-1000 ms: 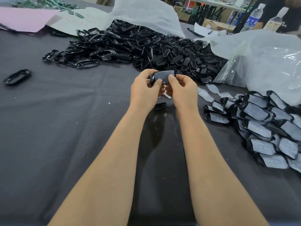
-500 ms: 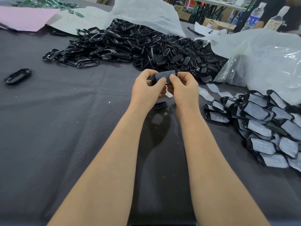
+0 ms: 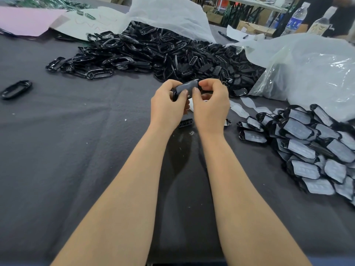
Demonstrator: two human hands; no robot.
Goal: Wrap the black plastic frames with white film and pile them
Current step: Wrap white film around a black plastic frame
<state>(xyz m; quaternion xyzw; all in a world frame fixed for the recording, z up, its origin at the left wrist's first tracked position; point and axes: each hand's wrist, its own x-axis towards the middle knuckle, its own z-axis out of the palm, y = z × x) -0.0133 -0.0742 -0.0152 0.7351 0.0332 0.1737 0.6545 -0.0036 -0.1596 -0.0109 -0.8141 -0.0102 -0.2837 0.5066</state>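
Presently, both hands meet at the centre of the frame, raised above the dark grey tablecloth (image 3: 76,150). The left hand (image 3: 166,106) and right hand (image 3: 211,107) grip one black plastic frame (image 3: 187,88) between them. Each thumb is pressed onto its near face and the remaining fingers are curled round the far side. That face reads grey and glossy; whether film already covers it cannot be told.

A heap of unwrapped frames (image 3: 153,54) runs across the upper centre, spilling from under a white plastic bag (image 3: 169,14). Loose white film strips (image 3: 238,110) lie on the cloth just right of the hands. The pile of wrapped frames (image 3: 311,150) occupies the right edge, below a clear plastic bag (image 3: 307,73). A single frame (image 3: 16,89) lies apart at the left edge. A small black part (image 3: 185,122) rests on the cloth directly below the hands.
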